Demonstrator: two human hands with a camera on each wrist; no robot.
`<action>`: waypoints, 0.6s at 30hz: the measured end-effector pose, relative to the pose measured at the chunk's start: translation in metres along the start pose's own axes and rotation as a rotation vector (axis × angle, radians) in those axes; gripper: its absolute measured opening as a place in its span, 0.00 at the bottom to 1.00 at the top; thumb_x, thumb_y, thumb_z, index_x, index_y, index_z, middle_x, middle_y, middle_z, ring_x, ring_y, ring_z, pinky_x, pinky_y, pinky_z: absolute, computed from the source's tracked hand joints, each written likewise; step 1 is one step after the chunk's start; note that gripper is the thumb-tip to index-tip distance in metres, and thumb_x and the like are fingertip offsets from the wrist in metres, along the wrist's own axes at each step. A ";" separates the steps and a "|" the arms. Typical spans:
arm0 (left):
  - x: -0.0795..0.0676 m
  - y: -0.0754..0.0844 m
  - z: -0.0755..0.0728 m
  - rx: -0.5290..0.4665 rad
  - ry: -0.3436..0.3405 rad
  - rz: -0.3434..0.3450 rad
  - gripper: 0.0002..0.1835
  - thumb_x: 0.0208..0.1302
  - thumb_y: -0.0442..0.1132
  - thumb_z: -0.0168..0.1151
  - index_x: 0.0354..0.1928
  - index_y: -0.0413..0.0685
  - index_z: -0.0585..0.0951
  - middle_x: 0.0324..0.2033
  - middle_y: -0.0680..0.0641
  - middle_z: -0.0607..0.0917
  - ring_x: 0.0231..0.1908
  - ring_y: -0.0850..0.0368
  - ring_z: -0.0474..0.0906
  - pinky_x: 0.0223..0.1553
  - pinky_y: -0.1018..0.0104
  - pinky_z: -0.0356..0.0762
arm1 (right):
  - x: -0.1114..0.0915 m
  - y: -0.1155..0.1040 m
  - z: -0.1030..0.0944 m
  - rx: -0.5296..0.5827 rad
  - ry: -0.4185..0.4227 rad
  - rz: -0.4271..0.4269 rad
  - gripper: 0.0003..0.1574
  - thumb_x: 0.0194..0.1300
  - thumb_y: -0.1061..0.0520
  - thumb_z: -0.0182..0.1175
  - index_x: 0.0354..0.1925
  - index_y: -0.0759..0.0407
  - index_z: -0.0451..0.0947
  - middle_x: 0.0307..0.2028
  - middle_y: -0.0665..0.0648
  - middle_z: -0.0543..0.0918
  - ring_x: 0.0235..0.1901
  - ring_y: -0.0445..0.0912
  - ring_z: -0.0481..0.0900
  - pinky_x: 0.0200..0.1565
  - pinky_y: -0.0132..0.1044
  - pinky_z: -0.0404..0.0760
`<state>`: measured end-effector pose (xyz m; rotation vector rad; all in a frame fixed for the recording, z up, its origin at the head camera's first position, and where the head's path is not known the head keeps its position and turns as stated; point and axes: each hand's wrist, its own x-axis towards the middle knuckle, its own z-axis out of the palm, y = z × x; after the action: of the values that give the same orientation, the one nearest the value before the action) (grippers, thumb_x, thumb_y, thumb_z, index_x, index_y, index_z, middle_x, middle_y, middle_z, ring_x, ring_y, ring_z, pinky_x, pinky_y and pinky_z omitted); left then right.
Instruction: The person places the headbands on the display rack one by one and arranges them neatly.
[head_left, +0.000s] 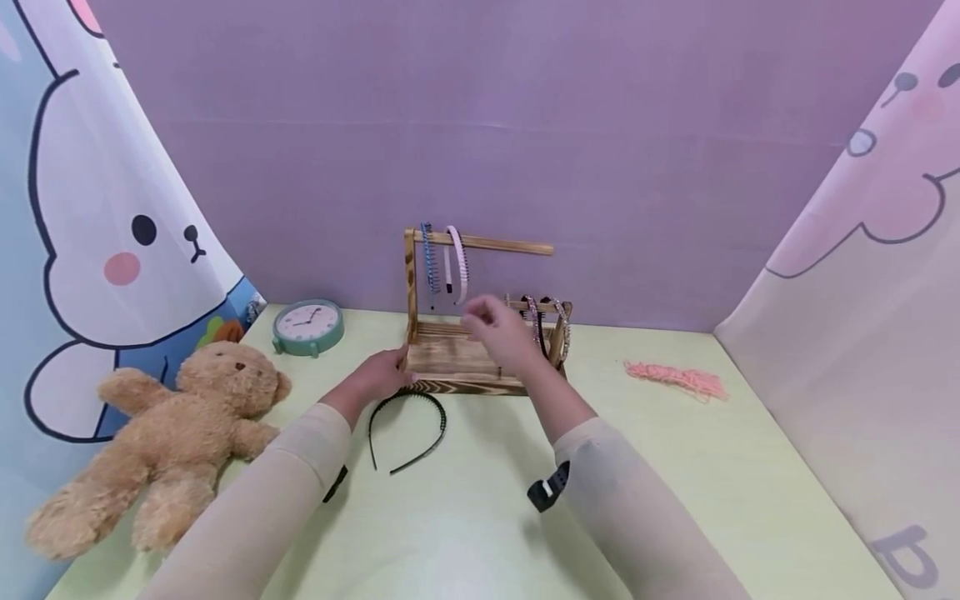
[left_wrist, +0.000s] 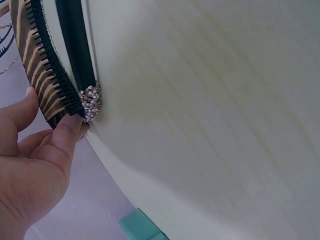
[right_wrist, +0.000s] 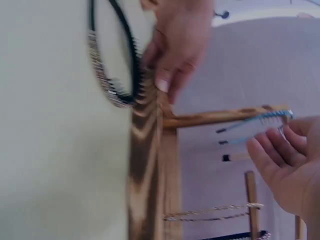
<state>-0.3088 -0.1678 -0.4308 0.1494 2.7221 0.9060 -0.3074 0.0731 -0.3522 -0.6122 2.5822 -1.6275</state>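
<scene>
A wooden headband rack [head_left: 468, 385] stands near the back of the table. My left hand [head_left: 380, 372] grips its left front corner, the thumb and fingers round the wood [left_wrist: 47, 95]. My right hand [head_left: 501, 332] hovers before the rack, fingers loosely bent, and nothing shows in it. Above it, a pink headband [head_left: 459, 267] and a blue headband [head_left: 430, 260] hang from the upper bar [head_left: 510, 245]. Several beaded headbands [head_left: 564, 333] hang on the lower bar at the right. A black headband [head_left: 442, 425] with a beaded part [left_wrist: 91, 102] lies in front of the rack.
A teddy bear [head_left: 187, 437] lies on the left of the table [head_left: 465, 533], with a green clock [head_left: 308, 327] behind it. Pink yarn [head_left: 677, 379] lies to the right. Printed curtains [head_left: 97, 275] flank the table, and a purple backdrop [head_left: 525, 125] hangs behind.
</scene>
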 end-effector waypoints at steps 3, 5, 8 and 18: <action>0.000 -0.001 -0.001 -0.001 0.003 0.000 0.39 0.74 0.47 0.53 0.78 0.47 0.48 0.74 0.34 0.57 0.73 0.34 0.51 0.72 0.40 0.51 | -0.014 0.011 0.015 -0.029 -0.159 0.007 0.15 0.72 0.48 0.55 0.51 0.53 0.77 0.45 0.55 0.83 0.45 0.52 0.82 0.49 0.46 0.83; 0.000 -0.001 -0.001 -0.004 0.004 0.003 0.39 0.74 0.47 0.53 0.78 0.47 0.48 0.74 0.34 0.57 0.73 0.34 0.51 0.72 0.40 0.51 | -0.021 0.020 0.025 -0.018 -0.271 0.014 0.16 0.73 0.49 0.55 0.51 0.56 0.77 0.45 0.57 0.83 0.47 0.55 0.82 0.52 0.48 0.83; 0.000 0.000 -0.001 -0.011 0.005 0.006 0.38 0.74 0.47 0.53 0.78 0.46 0.48 0.73 0.34 0.58 0.73 0.34 0.52 0.72 0.40 0.51 | -0.031 0.032 0.039 -0.061 -0.403 0.016 0.17 0.73 0.48 0.55 0.51 0.58 0.79 0.44 0.55 0.84 0.47 0.51 0.82 0.52 0.47 0.82; 0.000 0.000 -0.001 -0.021 -0.015 0.003 0.39 0.74 0.47 0.54 0.78 0.46 0.48 0.73 0.33 0.58 0.72 0.34 0.53 0.71 0.41 0.54 | -0.040 0.040 0.038 -0.647 -0.424 0.007 0.17 0.73 0.39 0.52 0.43 0.48 0.80 0.35 0.45 0.83 0.32 0.39 0.78 0.37 0.35 0.78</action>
<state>-0.3095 -0.1686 -0.4298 0.1551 2.6986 0.9297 -0.2744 0.0692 -0.4111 -0.8506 2.7133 -0.5293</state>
